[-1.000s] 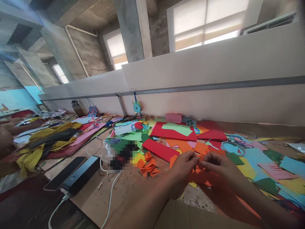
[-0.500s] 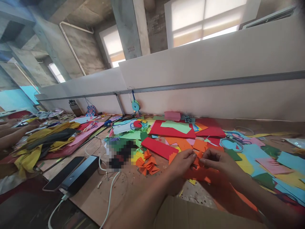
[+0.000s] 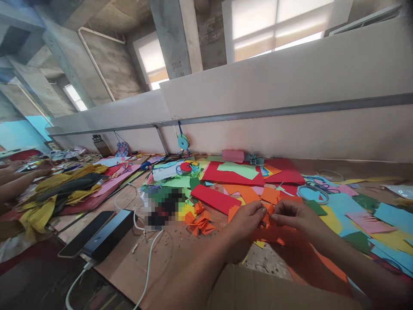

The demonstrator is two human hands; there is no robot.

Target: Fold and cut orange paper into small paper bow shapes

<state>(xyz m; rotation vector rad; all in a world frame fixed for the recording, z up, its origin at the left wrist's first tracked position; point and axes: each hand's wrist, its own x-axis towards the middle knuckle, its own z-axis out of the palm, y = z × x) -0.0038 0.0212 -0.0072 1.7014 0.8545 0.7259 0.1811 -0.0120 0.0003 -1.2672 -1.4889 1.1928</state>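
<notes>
A: What do the hands grasp, and where is it?

B: The left hand [image 3: 247,218] pinches a small orange piece [image 3: 268,212] between thumb and fingers; the right hand [image 3: 290,213] closes thumb and fingertips on its opposite side; the piece lies between the two hands, above the table [image 3: 183,269]; the fingers partly cover it, so its exact folds cannot be told.

A: What lies nearest to them?

B: An orange sheet [image 3: 268,236] lies below the hands; orange squares [image 3: 250,194] lie just beyond; to the left sits a cluster of folded orange shapes [image 3: 200,223], with a red strip [image 3: 215,199] behind it; cardboard [image 3: 258,292] shows at the near edge.

A: And farther out?

B: On the right, a coil [image 3: 312,195] rests by blue, pink, green and yellow papers; on the left, a power bank [image 3: 109,236] lies beside a phone [image 3: 85,234], a white cable [image 3: 150,258] running near; yellow cloth [image 3: 40,211] is heaped beyond; a co-worker's arms [image 3: 17,183] enter at the far left; a pale blue disc [image 3: 183,142] hangs from the rail [image 3: 274,110].
</notes>
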